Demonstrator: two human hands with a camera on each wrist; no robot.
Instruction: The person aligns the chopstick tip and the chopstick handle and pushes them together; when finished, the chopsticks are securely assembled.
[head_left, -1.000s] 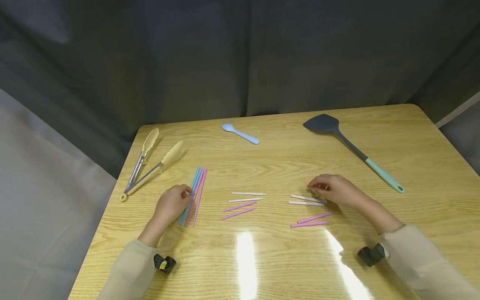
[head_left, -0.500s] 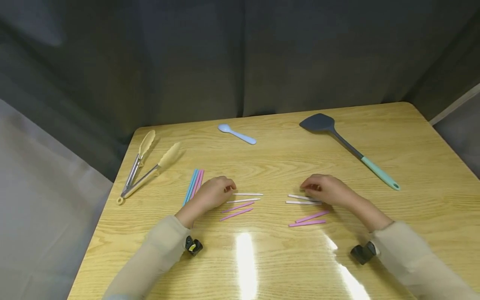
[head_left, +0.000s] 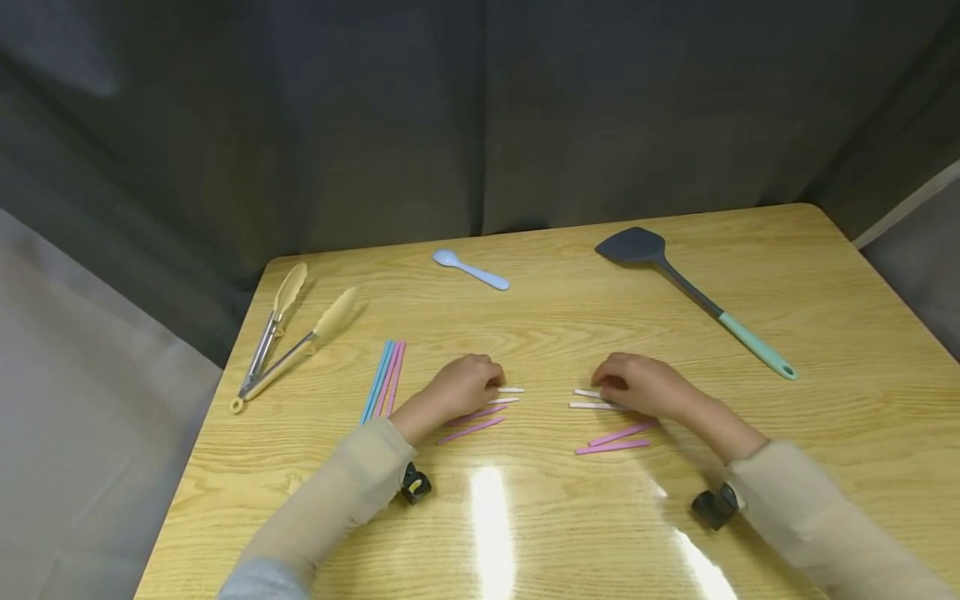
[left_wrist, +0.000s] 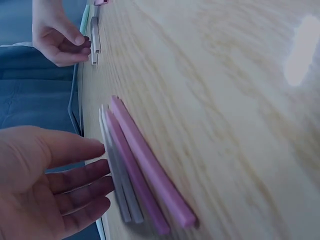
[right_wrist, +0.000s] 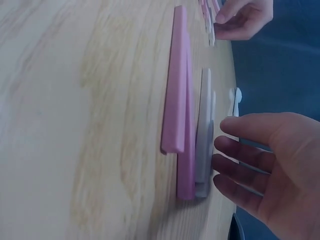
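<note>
My left hand (head_left: 463, 387) is over the middle group of thin, tapered sticks, two white (left_wrist: 120, 175) and two pink (head_left: 471, 431). In the left wrist view its fingers are loosely bent, the fingertips right at the nearest white stick; whether they touch it I cannot tell. My right hand (head_left: 639, 386) hovers by the right group, two white sticks (head_left: 588, 406) and two pink sticks (head_left: 612, 447). Seen from the right wrist, its fingers (right_wrist: 245, 165) are slightly bent beside the white ones, holding nothing. Each hand hides part of its white sticks in the head view.
Longer blue sticks (head_left: 378, 379) and pink sticks (head_left: 396, 375) lie left of my left hand. Cream-tipped tongs (head_left: 288, 354) lie spread at the left. A light blue spoon (head_left: 472, 269) is farther back, and a dark spatula (head_left: 693, 292) with a mint handle lies back right.
My left hand has left the blue and pink sticks and moved right to the middle group. My right hand has shifted slightly left over its white sticks. The sticks stay put.
</note>
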